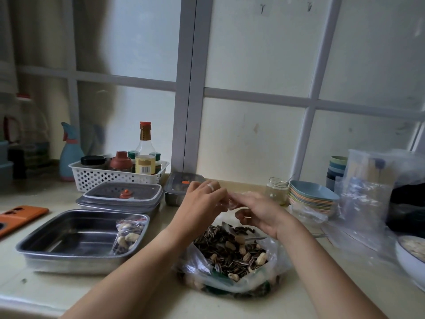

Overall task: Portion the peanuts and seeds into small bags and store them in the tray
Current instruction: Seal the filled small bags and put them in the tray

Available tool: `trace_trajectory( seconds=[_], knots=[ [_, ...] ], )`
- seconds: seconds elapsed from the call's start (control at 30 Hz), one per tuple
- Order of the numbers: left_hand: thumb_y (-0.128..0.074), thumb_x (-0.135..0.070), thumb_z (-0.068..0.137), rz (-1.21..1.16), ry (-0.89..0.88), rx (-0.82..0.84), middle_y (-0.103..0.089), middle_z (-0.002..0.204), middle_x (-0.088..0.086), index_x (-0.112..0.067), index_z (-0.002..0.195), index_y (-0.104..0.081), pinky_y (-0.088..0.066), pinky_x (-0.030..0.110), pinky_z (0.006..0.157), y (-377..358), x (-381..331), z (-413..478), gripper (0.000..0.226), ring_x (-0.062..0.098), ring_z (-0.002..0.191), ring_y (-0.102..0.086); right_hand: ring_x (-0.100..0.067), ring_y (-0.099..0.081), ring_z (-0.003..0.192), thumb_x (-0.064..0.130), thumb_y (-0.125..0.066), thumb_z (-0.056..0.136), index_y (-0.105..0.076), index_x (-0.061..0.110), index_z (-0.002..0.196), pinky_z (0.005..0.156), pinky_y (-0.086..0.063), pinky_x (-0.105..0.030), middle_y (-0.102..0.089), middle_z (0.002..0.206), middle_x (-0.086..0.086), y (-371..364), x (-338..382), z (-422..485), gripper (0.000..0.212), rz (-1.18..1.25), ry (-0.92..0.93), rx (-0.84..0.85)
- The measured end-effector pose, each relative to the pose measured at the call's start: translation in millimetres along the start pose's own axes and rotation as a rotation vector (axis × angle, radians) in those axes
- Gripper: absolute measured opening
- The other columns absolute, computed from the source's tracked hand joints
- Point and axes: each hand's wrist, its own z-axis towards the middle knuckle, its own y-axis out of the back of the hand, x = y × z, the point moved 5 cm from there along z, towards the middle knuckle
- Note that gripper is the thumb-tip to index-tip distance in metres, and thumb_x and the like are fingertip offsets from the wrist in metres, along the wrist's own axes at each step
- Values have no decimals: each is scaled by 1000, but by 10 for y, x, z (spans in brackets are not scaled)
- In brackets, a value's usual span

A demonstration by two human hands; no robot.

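Both hands, left (202, 201) and right (259, 212), pinch a clear small bag (232, 202) over striped seeds (216, 242).

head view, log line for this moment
left hand pinches small bag | right hand pinches small bag | tray: one filled bag | seed bag open below hands

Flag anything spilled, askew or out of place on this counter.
Nothing spilled: seeds and peanuts sit inside the big open bag. Only the filled small bag looks askew, slumped against the steel tray at its right wall rather than lying flat.
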Motion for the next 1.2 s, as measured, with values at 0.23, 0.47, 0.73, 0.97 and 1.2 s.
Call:
trace_trajectory(
  seconds=[0.23, 0.47, 0.73, 0.97, 1.2],
  knots=[
    [-57, -76, 73, 51, 105, 86, -49, 124, -7, -22, 128, -48, -28, 31, 97, -108, 50, -43, 77, 12, 113, -44, -11, -51, 54, 12, -75, 91, -74, 3, 106, 52, -44, -20, -70, 88, -7, 44, 69, 11, 17, 70, 126, -97],
    [-78, -57, 74, 138, 39, 69, -38, 155, -1, -19, 154, -34, -22, 43, 116, -85, 53, -3, 99, 18, 147, -30, -11, -46, 54, 26, -76, 90, -80, 12, 92, 53, -40, -22, -61, 82, -1, 51, 46, 19, 15, -151, 132, -134],
    [-66, -63, 79, 133, 58, 104, -54, 128, -7, -24, 135, -50, -24, 41, 113, -164, 80, -38, 69, 17, 125, -47, -10, -41, 46, 20, -75, 93, -77, 11, 106, 45, -35, -17, -79, 94, -9, 23, 41, -16, 16, 9, 95, -104],
    [-46, -73, 81, 170, 86, 129, -57, 124, -5, -20, 137, -51, -27, 41, 107, -195, 97, -55, 78, 19, 119, -50, -10, -41, 43, 11, -77, 90, -77, 10, 101, 43, -33, -19, -78, 92, -8, 19, 35, -19, 11, 10, 102, -107],
    [-43, -78, 78, 174, 76, 187, -55, 120, -4, -20, 134, -51, -30, 45, 108, -200, 73, -79, 82, 19, 114, -49, -10, -38, 37, 21, -67, 99, -70, 9, 107, 39, -28, -18, -79, 103, -10, -36, 108, -91, 15, -64, 101, -28]
  ],
)
